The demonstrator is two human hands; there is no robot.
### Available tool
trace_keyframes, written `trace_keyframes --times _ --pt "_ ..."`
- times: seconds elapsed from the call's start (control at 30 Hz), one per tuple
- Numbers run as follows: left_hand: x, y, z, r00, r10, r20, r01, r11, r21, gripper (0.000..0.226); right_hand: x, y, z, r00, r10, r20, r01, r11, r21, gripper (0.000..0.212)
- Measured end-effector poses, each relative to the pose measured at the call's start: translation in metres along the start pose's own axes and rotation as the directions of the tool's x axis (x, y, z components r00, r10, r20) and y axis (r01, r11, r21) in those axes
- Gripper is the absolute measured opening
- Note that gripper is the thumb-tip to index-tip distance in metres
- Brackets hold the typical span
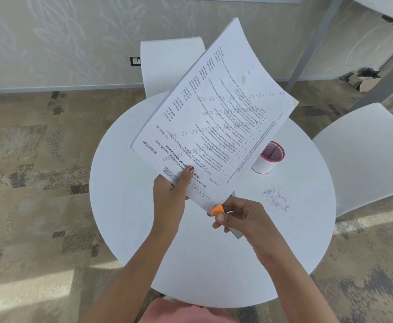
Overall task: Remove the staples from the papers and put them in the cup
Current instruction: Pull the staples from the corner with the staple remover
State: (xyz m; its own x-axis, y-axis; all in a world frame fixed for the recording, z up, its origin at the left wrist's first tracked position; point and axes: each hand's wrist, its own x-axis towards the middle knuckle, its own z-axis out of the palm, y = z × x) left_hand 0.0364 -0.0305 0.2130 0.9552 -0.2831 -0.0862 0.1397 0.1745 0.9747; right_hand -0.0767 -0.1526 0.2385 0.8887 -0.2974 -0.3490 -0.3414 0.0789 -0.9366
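While raised in left hand [171,194] — papers [214,113], remover [218,209] at corner

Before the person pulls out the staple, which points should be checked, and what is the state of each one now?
1. Left hand holds the stapled papers firmly near the corner: ok.
2. Right hand grips the orange staple remover: ok.
3. Remover sits at the papers' near corner: ok.
4. Remover has caught the staple: cannot tell, the staple is not visible.
5. Cup is upright and open on the round table: ok.
6. Loose staples are in the cup: not ok, a pile lies on the table.
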Motion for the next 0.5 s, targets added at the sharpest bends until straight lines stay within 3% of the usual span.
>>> trace_keyframes --times 0.5 --pt "-0.0014 0.0029 0.0019 1.000 0.028 0.013 -0.027 0.999 -0.043 0.021 0.0023 0.0010 0.0026 0.996 -0.057 -0.065 0.058 0.998 0.024 0.022"
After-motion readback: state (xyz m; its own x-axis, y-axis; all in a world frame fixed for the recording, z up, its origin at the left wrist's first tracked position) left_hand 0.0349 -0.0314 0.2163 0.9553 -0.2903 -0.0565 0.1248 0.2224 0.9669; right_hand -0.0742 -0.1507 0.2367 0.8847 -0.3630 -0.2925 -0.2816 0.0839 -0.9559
